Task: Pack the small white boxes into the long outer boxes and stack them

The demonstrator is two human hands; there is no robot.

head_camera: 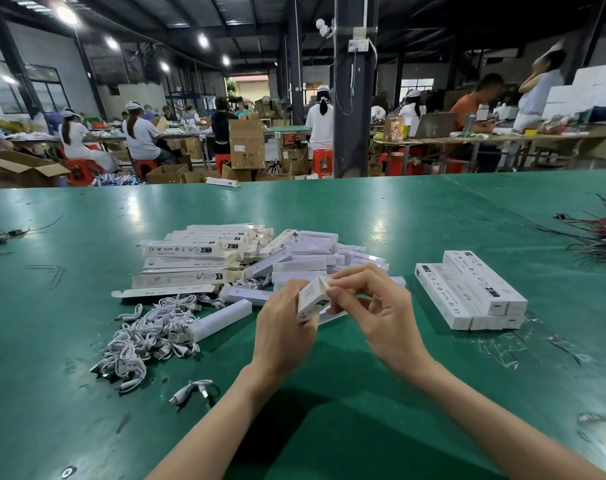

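Left hand (283, 329) and right hand (381, 308): both bare. Left forearm (218, 420) and right forearm (485, 407) are bare too, uncovered right down to the bottom edge of the view. Wrists slim. Fingernails (333, 293) short and plain where they show.

Ceiling lamps (66, 14), far beyond my left hand (284, 327), light the hall brightly. Their glare streaks the green table (416, 209) ahead of both hands. A soft shadow lies below my wrists. Frame edges bow. A standing person (544, 74), far beyond my right hand (381, 306), is motion-blurred.
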